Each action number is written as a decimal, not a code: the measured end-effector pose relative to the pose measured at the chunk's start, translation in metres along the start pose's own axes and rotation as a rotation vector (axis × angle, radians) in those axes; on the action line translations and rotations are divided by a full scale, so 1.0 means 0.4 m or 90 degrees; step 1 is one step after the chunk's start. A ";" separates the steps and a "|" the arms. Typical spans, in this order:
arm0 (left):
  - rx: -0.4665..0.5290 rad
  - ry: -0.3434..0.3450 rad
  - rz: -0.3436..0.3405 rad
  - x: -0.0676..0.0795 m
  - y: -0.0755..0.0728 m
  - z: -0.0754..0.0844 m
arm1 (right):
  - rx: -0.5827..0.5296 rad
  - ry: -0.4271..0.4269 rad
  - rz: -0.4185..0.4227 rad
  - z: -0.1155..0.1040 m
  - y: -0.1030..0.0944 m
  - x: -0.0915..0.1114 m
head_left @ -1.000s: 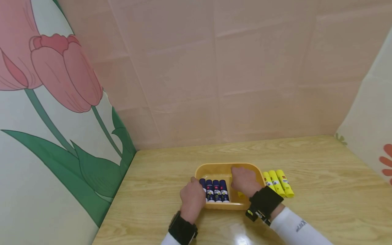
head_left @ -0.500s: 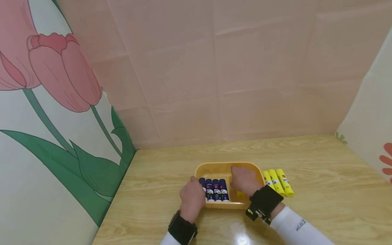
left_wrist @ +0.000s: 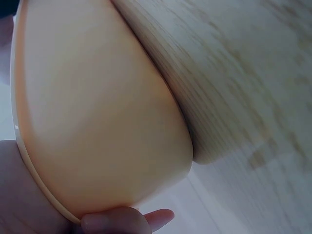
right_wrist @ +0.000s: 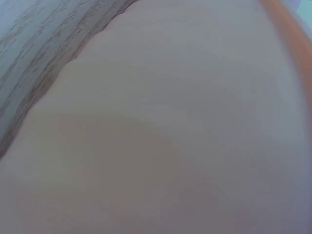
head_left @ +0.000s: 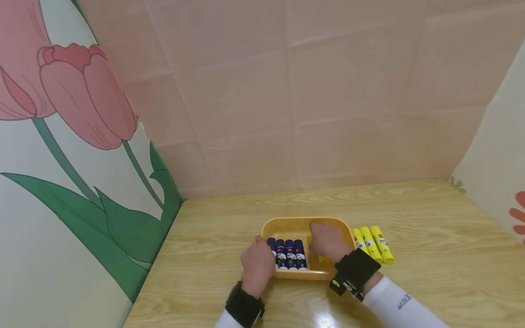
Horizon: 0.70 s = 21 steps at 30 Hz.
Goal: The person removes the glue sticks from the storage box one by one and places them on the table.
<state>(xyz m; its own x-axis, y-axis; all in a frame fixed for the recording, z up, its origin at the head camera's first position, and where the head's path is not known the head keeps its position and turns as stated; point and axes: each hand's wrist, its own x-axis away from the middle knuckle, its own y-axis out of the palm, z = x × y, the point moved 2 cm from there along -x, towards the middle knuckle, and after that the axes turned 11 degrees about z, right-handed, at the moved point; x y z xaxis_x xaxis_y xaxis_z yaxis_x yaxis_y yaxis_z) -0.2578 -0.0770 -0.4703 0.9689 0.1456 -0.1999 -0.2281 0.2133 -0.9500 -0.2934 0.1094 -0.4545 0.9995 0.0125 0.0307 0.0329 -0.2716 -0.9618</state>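
A yellow plastic tray (head_left: 305, 275) sits on the table with several dark blue glue sticks (head_left: 290, 255) lying side by side in its left half. My left hand (head_left: 258, 264) grips the tray's left rim. In the left wrist view, thumb and fingertips (left_wrist: 117, 220) wrap that rim beside the tray's outer wall (left_wrist: 102, 112). My right hand (head_left: 328, 241) reaches inside the tray's right half, fingers curled down over a yellow glue stick (head_left: 323, 259), which shows only in part below it. The fingertips are hidden behind the hand. Only the blurred tray wall (right_wrist: 161, 112) fills most of the right wrist view.
Outside the tray, to its right, three yellow glue sticks (head_left: 371, 245) lie in a row on the wooden table (head_left: 434, 237), close to my right wrist. A pink backdrop (head_left: 295, 105) stands behind, with a tulip-printed panel (head_left: 90, 100) at the left.
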 end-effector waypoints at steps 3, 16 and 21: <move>0.000 0.004 0.006 -0.001 0.001 0.000 | -0.010 0.007 0.006 0.004 0.000 0.002; 0.005 0.011 0.024 -0.005 0.002 -0.003 | -0.048 0.012 0.033 0.008 -0.032 0.027; 0.002 0.005 0.005 -0.003 0.002 -0.002 | -0.050 0.009 0.048 0.009 -0.058 0.039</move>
<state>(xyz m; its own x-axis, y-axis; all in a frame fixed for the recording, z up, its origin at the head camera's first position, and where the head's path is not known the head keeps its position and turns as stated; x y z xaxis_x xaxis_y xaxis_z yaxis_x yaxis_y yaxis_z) -0.2590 -0.0779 -0.4709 0.9678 0.1404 -0.2089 -0.2358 0.2151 -0.9477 -0.2784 0.1194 -0.4325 0.9990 -0.0248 -0.0368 -0.0432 -0.3463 -0.9371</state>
